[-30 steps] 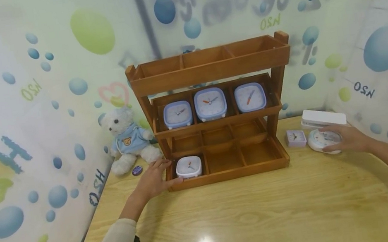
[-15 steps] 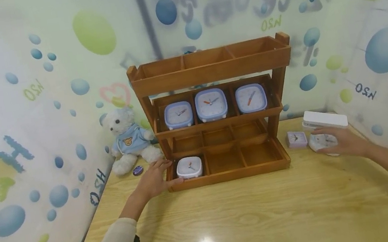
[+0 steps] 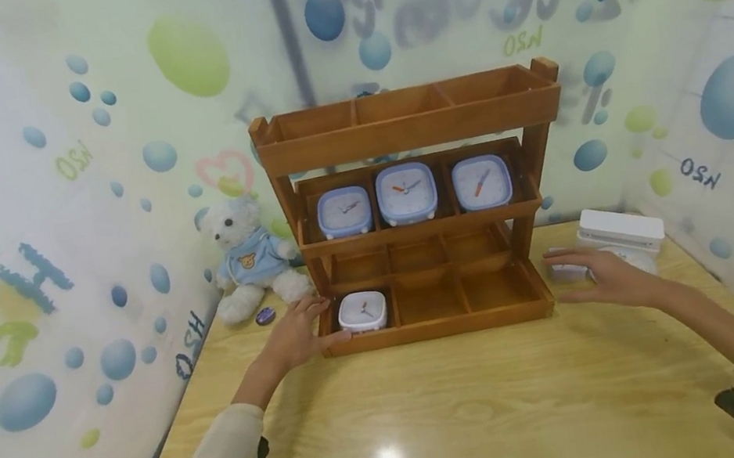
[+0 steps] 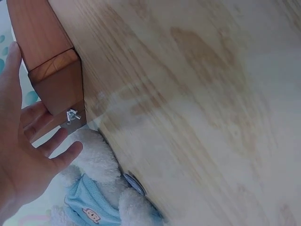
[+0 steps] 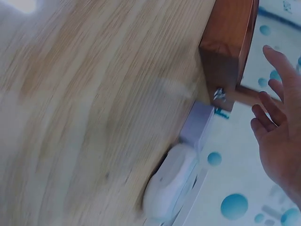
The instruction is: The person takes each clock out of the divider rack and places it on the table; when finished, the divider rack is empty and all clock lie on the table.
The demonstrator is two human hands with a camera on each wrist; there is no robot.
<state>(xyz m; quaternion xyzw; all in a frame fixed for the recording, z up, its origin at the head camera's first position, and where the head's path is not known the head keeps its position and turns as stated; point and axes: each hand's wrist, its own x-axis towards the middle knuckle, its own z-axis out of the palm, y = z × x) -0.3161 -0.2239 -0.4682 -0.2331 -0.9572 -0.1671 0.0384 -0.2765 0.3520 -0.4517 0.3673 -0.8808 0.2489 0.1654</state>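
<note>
My left hand (image 3: 294, 336) rests at the left end of the brown wooden three-tier rack (image 3: 409, 128), its fingers fairly straight along the side. Beside its thumb, a white clock (image 3: 363, 311) sits in the bottom tier's left compartment. On the middle tier stand three blue-rimmed clocks: left (image 3: 345, 212), centre (image 3: 407, 193) and right (image 3: 482, 182). My right hand (image 3: 610, 280) hovers right of the rack with fingers extended, holding nothing. It partly hides a small purple square clock (image 5: 197, 122) and a white rounded clock (image 5: 170, 183), both on the table.
A white oblong object (image 3: 621, 227) lies behind the rounded clock at the right wall. Left of the rack sits a white teddy bear (image 3: 252, 258) in a blue hoodie, with a small dark round badge (image 3: 265, 316) by its feet. Patterned walls (image 3: 123, 218) enclose the wooden table (image 3: 464, 404).
My right hand has moved left, off the white rounded clock and towards the purple square clock and the rack. The left hand stays at the rack's left end. The head view has shifted slightly.
</note>
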